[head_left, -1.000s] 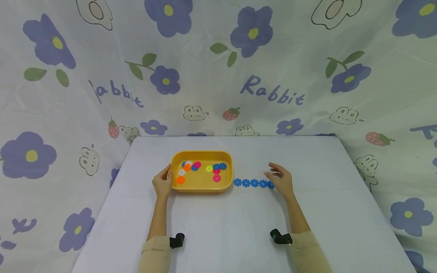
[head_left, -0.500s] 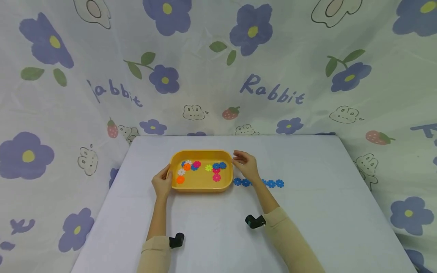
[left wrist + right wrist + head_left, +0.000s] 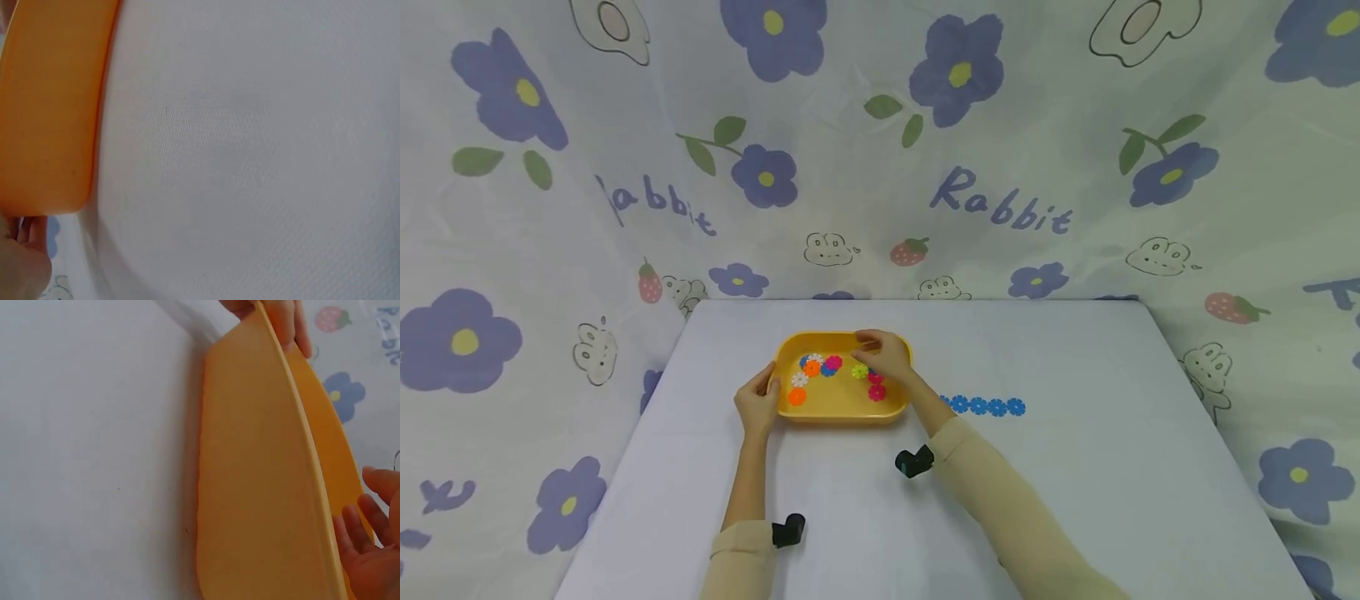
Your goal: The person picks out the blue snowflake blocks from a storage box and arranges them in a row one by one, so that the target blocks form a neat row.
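A yellow plastic tray (image 3: 842, 408) holds several small flower-shaped snap discs in pink, orange, white, blue and lime. My left hand (image 3: 757, 402) grips the tray's left end, thumb at the rim; in the left wrist view that hand (image 3: 25, 265) shows at the tray's end wall (image 3: 50, 125). Over the tray's right half, my right hand (image 3: 886, 357) has its fingers apart and loosely bent, with nothing seen between them. It partly hides the discs on that side, near a lime disc (image 3: 860, 372). The right wrist view shows this hand (image 3: 375, 550) reaching inside past the near wall (image 3: 262, 475).
To the right of the tray lies a straight row of several blue flower discs (image 3: 978, 406) on the white table (image 3: 1075, 483); my right forearm hides its left end. Behind the table hangs a flower-printed curtain (image 3: 850, 167).
My right hand has moved left from the right end of the blue disc row, past the tray's right rim, to above the tray's inside. The left hand keeps its grip.
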A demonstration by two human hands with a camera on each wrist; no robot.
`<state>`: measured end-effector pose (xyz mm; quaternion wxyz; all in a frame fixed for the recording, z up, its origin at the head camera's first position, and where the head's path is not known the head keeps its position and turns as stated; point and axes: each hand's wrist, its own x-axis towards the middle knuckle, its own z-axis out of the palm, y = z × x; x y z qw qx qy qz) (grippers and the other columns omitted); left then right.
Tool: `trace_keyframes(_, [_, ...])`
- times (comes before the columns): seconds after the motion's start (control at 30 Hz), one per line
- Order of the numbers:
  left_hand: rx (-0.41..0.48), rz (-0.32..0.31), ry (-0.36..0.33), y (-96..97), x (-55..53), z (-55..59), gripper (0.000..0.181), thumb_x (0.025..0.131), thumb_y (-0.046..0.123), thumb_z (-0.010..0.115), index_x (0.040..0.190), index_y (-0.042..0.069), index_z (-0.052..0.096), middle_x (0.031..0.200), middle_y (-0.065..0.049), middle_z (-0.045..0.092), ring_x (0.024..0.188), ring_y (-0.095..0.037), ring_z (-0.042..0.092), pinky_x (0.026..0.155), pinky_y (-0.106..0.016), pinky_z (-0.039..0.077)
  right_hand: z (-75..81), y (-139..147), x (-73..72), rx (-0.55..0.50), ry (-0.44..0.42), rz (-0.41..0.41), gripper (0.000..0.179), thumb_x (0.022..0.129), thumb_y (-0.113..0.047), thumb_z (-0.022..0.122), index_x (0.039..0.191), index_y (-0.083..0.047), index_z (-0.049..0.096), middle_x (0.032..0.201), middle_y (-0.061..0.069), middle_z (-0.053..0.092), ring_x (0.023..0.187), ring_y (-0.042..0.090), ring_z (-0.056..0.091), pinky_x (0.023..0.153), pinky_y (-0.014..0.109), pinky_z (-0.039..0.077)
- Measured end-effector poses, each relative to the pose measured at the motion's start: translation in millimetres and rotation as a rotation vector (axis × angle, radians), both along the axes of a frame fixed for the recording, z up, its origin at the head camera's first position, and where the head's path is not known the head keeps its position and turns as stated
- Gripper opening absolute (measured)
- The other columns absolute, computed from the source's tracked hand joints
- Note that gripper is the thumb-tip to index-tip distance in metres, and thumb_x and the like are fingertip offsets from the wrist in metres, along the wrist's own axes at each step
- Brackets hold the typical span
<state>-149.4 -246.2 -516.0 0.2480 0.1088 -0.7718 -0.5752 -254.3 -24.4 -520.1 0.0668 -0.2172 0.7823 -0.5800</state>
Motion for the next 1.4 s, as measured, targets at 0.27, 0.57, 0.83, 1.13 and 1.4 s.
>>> trace_keyframes(0.27, [0.002,0.008,-0.008,2.1,1.8,4.1,0.029,0.085,-0.013,0.056,0.114,-0.015,0.058,0.114,-0.03,0.059,0.109,-0.043,0.055,0.078,-0.008,0.048,-16.7,-25,-1.3,0.039,-0.052,0.011,0.032,0.085,-0.001,0.065,0.115,0.009,0.061,0.112,0.021,0.065,0.095,0.031,0.064,0.083,0.028,0.054])
trace_keyframes(0.57, [0.019,0.005,-0.007,-4.6,-3.7,-6.8,0.029,0.085,-0.013,0.056,0.113,-0.016,0.058,0.114,-0.032,0.058,0.108,-0.042,0.055,0.076,-0.005,0.047,-30.1,-40,1.4,0.26,0.056,0.142,0.036,0.09,-0.004,0.057,0.125,0.004,0.058,0.128,0.018,0.057,0.122,0.03,0.051,0.104,0.037,0.04])
trace_keyframes(0.83, [0.016,0.047,-0.048,-12.3,-14.3,-32.5,0.03,0.087,-0.009,0.057,0.116,-0.009,0.061,0.117,-0.025,0.06,0.109,-0.031,0.059,0.074,-0.003,0.046,-28.1,-41,6.4,0.542,0.144,0.136,0.028,0.091,-0.015,0.059,0.117,-0.008,0.067,0.12,0.004,0.065,0.116,0.02,0.057,0.1,0.03,0.044])
trace_keyframes(1.13, [0.014,0.014,-0.011,-8.2,-8.7,-18.3,0.029,0.086,-0.011,0.057,0.115,-0.012,0.06,0.116,-0.027,0.06,0.109,-0.037,0.057,0.075,-0.004,0.046,-21.5,-40,7.9,0.654,0.228,0.02,0.022,0.087,-0.02,0.068,0.106,-0.01,0.069,0.104,0.006,0.065,0.095,0.021,0.058,0.086,0.031,0.049])
trace_keyframes(1.4, [0.024,-0.009,0.023,-0.3,-0.3,-2.2,0.029,0.084,-0.014,0.055,0.113,-0.017,0.058,0.114,-0.032,0.058,0.109,-0.044,0.055,0.077,-0.008,0.048,-24.0,-50,14.3,0.723,0.212,0.16,0.041,0.093,-0.027,0.056,0.134,-0.022,0.054,0.143,-0.002,0.047,0.128,0.03,0.035,0.097,0.049,0.032])
